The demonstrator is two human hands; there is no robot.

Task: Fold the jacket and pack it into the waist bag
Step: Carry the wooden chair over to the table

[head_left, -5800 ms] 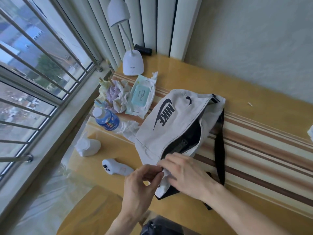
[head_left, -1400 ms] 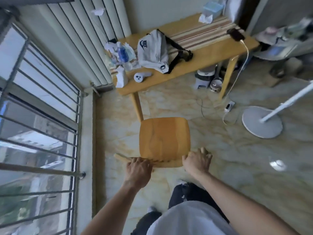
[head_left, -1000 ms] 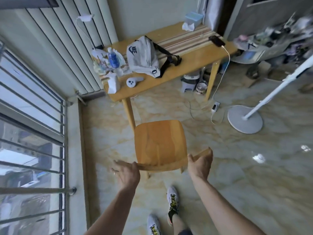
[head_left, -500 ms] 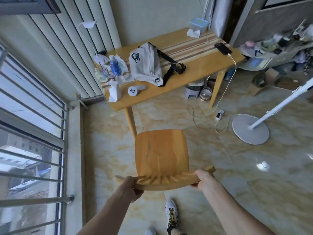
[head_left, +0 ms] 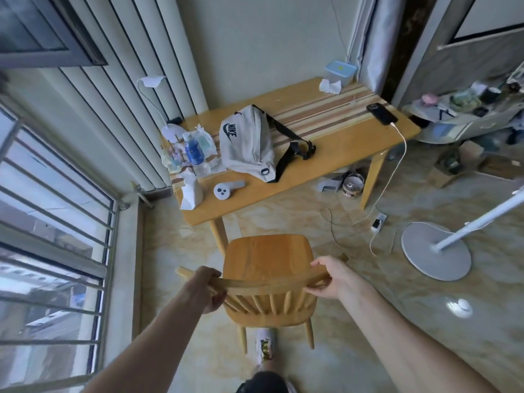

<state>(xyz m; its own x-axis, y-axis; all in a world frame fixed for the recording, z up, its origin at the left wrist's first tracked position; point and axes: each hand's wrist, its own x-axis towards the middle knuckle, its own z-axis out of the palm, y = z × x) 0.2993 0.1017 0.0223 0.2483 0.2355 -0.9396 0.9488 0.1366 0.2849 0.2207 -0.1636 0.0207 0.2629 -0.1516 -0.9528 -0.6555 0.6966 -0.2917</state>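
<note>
Both hands, left (head_left: 204,287) and right (head_left: 329,277), grip the chair (head_left: 266,259) rail; shoved carelessly, it could jolt the table (head_left: 334,143) and topple the bottle (head_left: 194,151) beside the bag (head_left: 246,146).

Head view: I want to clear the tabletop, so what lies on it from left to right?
Blue-capped bottle → white handheld device → waist bag → crumpled tissue → phone.
</note>
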